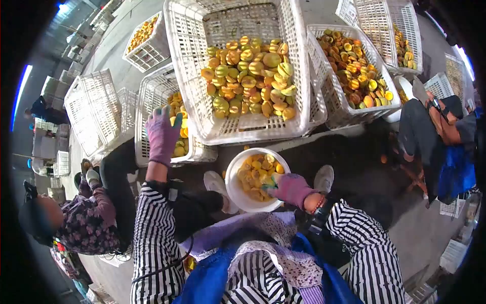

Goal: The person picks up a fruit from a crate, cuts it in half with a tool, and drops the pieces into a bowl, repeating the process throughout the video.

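My left hand (pixel 162 134), in a purple glove with green fingertips, is open with its fingers spread. It is over the near edge of a white crate (pixel 152 96) holding yellow fruit. In a matching glove, my right hand (pixel 292 189) reaches into a white bucket (pixel 232 188) between my feet, its fingers drawn together at the fruit. Whatever those fingers hold is too small to make out. Inside the bucket are yellow peach pieces (pixel 254 175). Ahead of me, a large tilted white crate (pixel 243 134) holds many greenish-orange peaches (pixel 248 76), several visibly cut.
At the right stands a crate (pixel 349 117) of halved peaches. More fruit fills a crate (pixel 147 58) at the far left. Stacked white crates (pixel 93 111) are at left. One person (pixel 83 223) sits to my left, another (pixel 430 126) to my right.
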